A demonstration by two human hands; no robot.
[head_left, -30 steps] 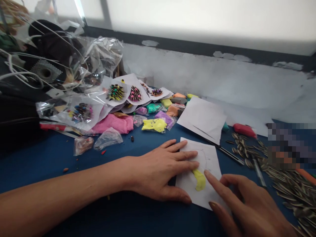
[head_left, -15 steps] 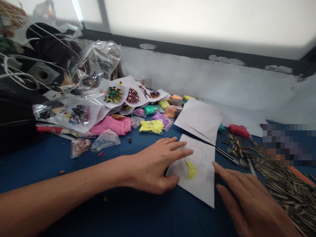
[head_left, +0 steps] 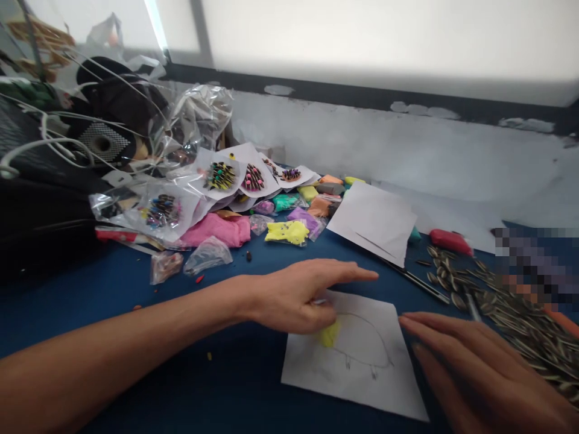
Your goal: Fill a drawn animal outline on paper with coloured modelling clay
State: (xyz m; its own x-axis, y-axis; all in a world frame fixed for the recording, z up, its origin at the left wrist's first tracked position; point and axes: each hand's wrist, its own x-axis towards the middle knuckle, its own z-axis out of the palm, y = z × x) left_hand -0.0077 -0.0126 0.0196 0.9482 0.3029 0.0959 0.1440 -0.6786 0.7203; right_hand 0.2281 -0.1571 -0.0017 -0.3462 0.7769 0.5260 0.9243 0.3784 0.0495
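A white sheet of paper (head_left: 357, 386) lies on the blue table, with a pencil outline of a rounded animal body, a small tail and short legs. Yellow clay (head_left: 330, 335) covers the outline's left end, partly hidden under my left thumb. My left hand (head_left: 301, 296) is over the paper's upper left part, fingers stretched out to the right and nothing held. Whether its thumb touches the clay I cannot tell. My right hand (head_left: 479, 367) is beside the paper's right edge, fingers extended and empty, the fingertips close to the upper right corner.
Behind the paper lie a stack of white sheets (head_left: 373, 218), tweezers (head_left: 423, 284) and a yellow clay packet (head_left: 287, 232). Striped sunflower seeds (head_left: 511, 325) spread at right near a red clay packet (head_left: 450, 240). Seed-covered clay pieces (head_left: 221, 176) on paper, pink clay (head_left: 217, 230) and plastic bags stand left.
The paper has turned and shifted nearer to me, so the clay now lies at the drawing's left. My left hand has moved from the paper's left side to over its upper edge.
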